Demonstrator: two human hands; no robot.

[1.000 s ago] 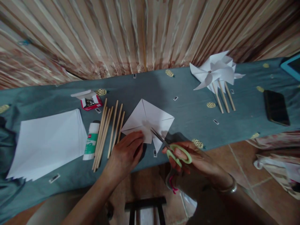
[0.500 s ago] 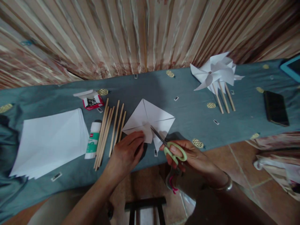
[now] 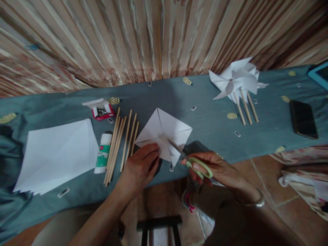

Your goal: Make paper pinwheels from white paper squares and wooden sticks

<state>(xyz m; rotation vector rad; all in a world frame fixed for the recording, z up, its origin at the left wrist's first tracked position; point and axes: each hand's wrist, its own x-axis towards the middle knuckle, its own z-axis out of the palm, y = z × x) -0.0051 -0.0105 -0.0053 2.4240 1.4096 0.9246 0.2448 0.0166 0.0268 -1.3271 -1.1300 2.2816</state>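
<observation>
A white paper square [image 3: 167, 124] lies turned on its corner, with slits running from its corners toward the middle. At its near left edge, my left hand [image 3: 142, 160] grips the paper, fingers curled together; the thumb's hold underneath is partly hidden. My right hand [image 3: 215, 169] has its fingers in the handles of green-handled scissors [image 3: 198, 167]. The scissor blades look closed and point up and left, their tips over the paper near its centre.
Left of the paper are wooden sticks [image 3: 116, 147], a glue stick [image 3: 103, 153], a red box [image 3: 103, 111] of small metal pieces and a paper stack [image 3: 57, 153]. Paper pinwheels [image 3: 238, 78], a phone [image 3: 303, 119] and a blue-edged tablet [image 3: 319, 76] lie right. A black stool [image 3: 159, 222] stands below.
The scissors and my right hand have drawn back a little to the right and toward me. The paper's near flap now lies flatter, its slit narrower. My left hand stays in place.
</observation>
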